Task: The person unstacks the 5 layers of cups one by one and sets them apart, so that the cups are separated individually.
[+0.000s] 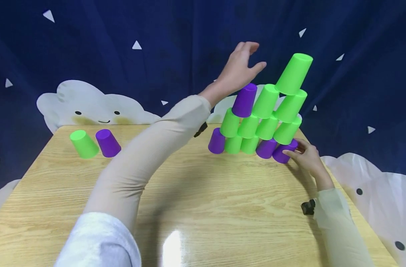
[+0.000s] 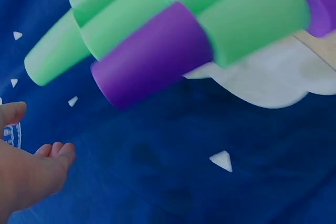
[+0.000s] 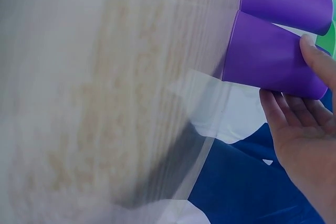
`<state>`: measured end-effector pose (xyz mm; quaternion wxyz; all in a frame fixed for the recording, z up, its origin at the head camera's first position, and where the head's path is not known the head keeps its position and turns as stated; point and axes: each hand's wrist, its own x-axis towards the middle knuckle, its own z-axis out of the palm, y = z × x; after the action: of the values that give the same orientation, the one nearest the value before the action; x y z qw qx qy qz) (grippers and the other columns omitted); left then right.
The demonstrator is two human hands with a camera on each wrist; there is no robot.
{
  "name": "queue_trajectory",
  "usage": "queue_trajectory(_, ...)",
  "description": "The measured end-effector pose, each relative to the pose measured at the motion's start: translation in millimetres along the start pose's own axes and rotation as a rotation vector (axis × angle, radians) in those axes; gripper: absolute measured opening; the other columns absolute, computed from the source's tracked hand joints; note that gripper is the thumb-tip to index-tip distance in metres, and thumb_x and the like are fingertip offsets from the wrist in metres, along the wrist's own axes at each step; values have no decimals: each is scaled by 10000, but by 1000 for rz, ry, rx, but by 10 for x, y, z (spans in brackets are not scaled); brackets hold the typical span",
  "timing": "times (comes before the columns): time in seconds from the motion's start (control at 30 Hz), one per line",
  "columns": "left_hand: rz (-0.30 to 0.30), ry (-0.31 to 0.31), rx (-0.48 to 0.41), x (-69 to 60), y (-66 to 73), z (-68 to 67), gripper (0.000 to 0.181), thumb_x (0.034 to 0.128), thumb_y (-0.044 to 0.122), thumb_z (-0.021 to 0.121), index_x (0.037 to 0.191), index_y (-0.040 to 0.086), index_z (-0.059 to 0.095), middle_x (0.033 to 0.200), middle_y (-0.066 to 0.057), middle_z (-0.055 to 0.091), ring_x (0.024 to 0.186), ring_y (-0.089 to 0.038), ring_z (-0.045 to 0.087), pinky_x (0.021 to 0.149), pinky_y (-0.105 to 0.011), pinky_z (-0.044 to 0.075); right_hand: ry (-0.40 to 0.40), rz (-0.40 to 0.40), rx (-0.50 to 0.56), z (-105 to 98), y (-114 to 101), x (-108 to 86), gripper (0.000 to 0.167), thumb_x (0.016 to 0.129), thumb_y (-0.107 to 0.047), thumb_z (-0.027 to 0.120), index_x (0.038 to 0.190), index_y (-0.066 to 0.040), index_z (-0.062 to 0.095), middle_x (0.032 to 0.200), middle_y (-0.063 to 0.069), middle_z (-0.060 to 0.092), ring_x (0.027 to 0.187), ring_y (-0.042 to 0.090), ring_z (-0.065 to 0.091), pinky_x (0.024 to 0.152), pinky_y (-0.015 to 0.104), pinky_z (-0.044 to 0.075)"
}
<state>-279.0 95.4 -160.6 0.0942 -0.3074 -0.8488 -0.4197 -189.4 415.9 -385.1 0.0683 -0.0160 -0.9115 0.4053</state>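
Green and purple cups stand upside down in a stepped stack at the table's back right. Its upper tiers show a purple cup [image 1: 244,100] at the left, green cups [image 1: 266,101] beside it, and a single green cup [image 1: 294,74] on top at the right. My left hand [image 1: 240,66] is raised above that left purple cup, thumb and fingers spread and holding nothing; the left wrist view shows the hand [image 2: 34,166] apart from the cups. At the bottom right corner my right hand [image 1: 306,155] holds a purple cup [image 3: 273,59] between thumb and fingers, the cup standing on the table.
A green cup [image 1: 84,144] and a purple cup [image 1: 108,143] stand upside down at the table's back left. The wooden table [image 1: 223,207] ends close to the stack's right side. A dark blue curtain [image 1: 169,44] with white triangles hangs behind, with cloud shapes [image 1: 99,104] along it.
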Motion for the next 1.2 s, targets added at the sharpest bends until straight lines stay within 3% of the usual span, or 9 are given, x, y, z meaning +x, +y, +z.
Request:
queue_trajectory(0.27,5,-85,35,292,353,286,632,989,386,570,1511,124,328,1481,39,375,1341,4,343,1002,-15,251,3,-21,4,5,-20,-14,650,927,-266,703,1423,52,427,1307,279,537,1190,372,530,807,37,447)
queue_trajectory(0.47,-39,-116,47,434,496,444,665,973,422,586,1522,164,316,1464,87,378,1327,32,339,973,-12,259,23,-29,41,20,-29,-19,638,916,-230,719,1412,58,440,1301,272,545,1121,149,562,825,49,463)
queue_trajectory(0.63,-44,-127,77,502,535,522,671,964,424,601,1519,162,328,1451,83,395,1299,24,358,945,-12,261,26,-43,56,32,-32,-10,631,914,-224,722,1404,64,448,1287,281,549,1051,21,547,810,54,472)
queue_trajectory(0.87,-63,-126,63,536,544,572,656,961,391,621,1513,173,342,1426,83,417,1266,22,387,936,-13,271,27,-47,33,20,-56,-11,630,916,-230,719,1407,58,449,1292,271,555,1087,97,562,805,45,465)
queue_trajectory(1.2,-78,-109,88,536,531,594,627,962,357,629,1503,185,364,1422,82,437,1272,19,388,945,-15,266,28,-52,64,58,-48,-4,631,914,-213,722,1406,69,444,1283,289,551,1051,25,549,825,57,471)
